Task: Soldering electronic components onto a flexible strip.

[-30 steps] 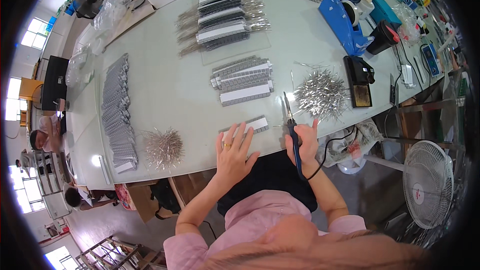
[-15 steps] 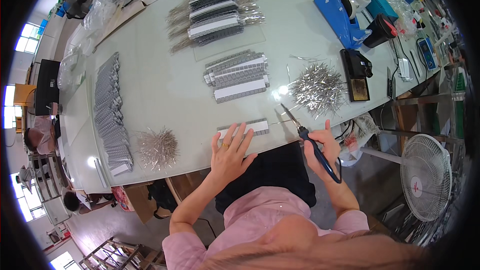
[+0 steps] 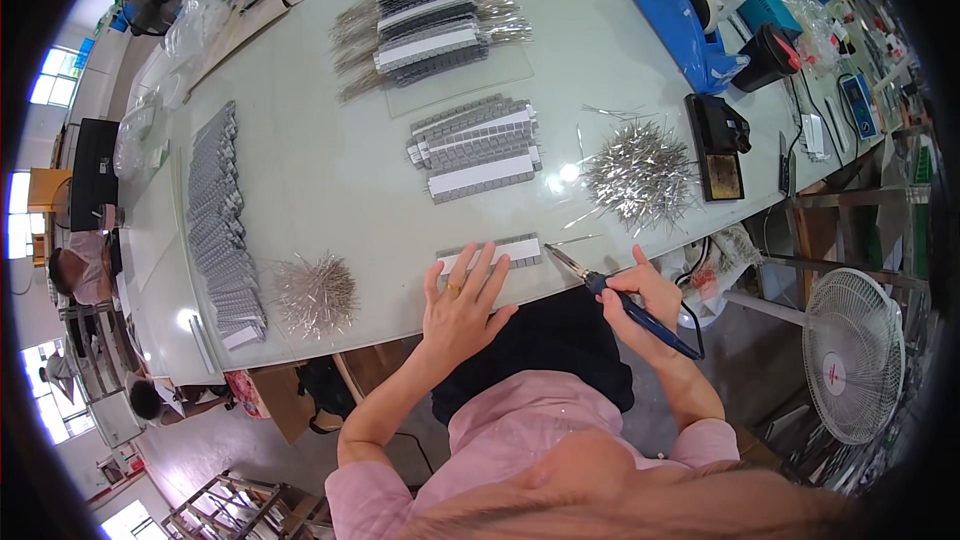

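Observation:
My left hand lies with spread fingers on a grey segmented strip with a white band, holding it down near the table's front edge. In my right hand is a dark blue soldering iron, gripped by its handle. Its tip is close to the strip's right end, where a thin metal lead lies; whether tip and lead touch, I cannot tell. Beyond the iron sits a heap of silvery leads. Several similar strips are piled behind my left hand.
Another heap of leads and overlapping grey strips lie at left. Strips with leads attached are stacked at the back. On the right stand a black soldering stand, a blue tape dispenser and a floor fan.
My right hand has tilted the soldering iron and brought its tip left and nearer, toward the strip's right end. My left hand has stayed nearly still.

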